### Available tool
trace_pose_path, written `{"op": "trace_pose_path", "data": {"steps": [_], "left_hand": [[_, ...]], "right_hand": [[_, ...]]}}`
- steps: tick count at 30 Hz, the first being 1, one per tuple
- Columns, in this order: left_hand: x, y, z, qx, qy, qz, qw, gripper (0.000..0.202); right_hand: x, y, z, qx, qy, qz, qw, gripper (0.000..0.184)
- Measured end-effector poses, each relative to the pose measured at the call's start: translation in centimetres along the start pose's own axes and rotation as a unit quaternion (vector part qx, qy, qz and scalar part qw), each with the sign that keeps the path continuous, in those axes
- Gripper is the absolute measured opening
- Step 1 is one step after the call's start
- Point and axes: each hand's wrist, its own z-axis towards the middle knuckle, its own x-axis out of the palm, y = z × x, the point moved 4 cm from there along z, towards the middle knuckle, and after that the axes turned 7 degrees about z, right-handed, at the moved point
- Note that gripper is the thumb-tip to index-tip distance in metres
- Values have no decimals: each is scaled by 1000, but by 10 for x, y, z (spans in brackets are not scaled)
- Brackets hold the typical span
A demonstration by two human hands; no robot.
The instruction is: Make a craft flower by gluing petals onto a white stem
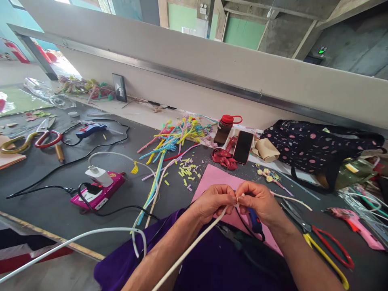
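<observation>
My left hand [216, 202] and my right hand [257, 202] meet fingertip to fingertip above a pink sheet [209, 178]. Both are closed in a pinch on a cream pipe cleaner [194, 246], whose long end runs down past my left forearm. A small whitish bit shows between the fingertips; its shape is mostly hidden. Beneath my right hand lies a blue tool [256, 224] with a black cord, partly covered. Large scissors [321, 238] with red and yellow handles rest to the right of my right forearm.
Cut yellow and lilac pieces [186, 169] lie beside a bunch of coloured pipe cleaners [182, 133]. A magenta power strip [100, 196] with cables stands left. Behind are a phone [243, 147], a bottle [223, 129] and a dark bag [303, 149]. A pink glue gun [357, 228] lies right.
</observation>
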Motion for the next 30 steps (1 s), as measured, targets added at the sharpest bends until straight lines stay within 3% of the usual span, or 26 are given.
{"op": "trace_pose_path", "data": {"steps": [6, 9, 11, 13, 15, 17, 18, 20, 22, 24, 26, 30], "left_hand": [[2, -3, 1, 26, -12, -13, 1000, 22], [0, -1, 1, 26, -54, -16, 998, 22], [-1, 1, 2, 17, -75, -13, 997, 25], [-3, 4, 3, 11, -92, -12, 996, 25], [-6, 6, 6, 11, -112, -12, 994, 23], [-9, 7, 8, 22, -136, -13, 990, 22], [-11, 7, 8, 32, -148, -18, 988, 22], [-13, 6, 9, 53, -164, -29, 985, 22], [-13, 5, 8, 65, -164, -29, 984, 22], [-12, 5, 8, 66, -157, -16, 985, 22], [-11, 5, 7, 63, -154, -2, 986, 23], [-8, 3, 4, 68, -175, 33, 982, 26]], "right_hand": [[0, 0, 3, -1, -12, 12, 1000, 25], [-8, 6, 3, -58, -74, -59, 994, 19], [-12, 13, 1, -125, -123, -160, 972, 13], [-9, 21, -2, -211, -135, -274, 929, 6], [-2, 26, -6, -290, -114, -356, 881, 6], [4, 28, -8, -325, -78, -383, 861, 10], [5, 28, -7, -321, -63, -377, 866, 11], [2, 24, -3, -271, -41, -324, 905, 12], [-4, 17, 3, -197, -30, -211, 957, 16], [-11, 6, 9, -126, -29, -74, 989, 17], [-14, -4, 13, -84, -26, 16, 996, 14], [-13, -15, 17, -58, -19, 54, 997, 14]]}}
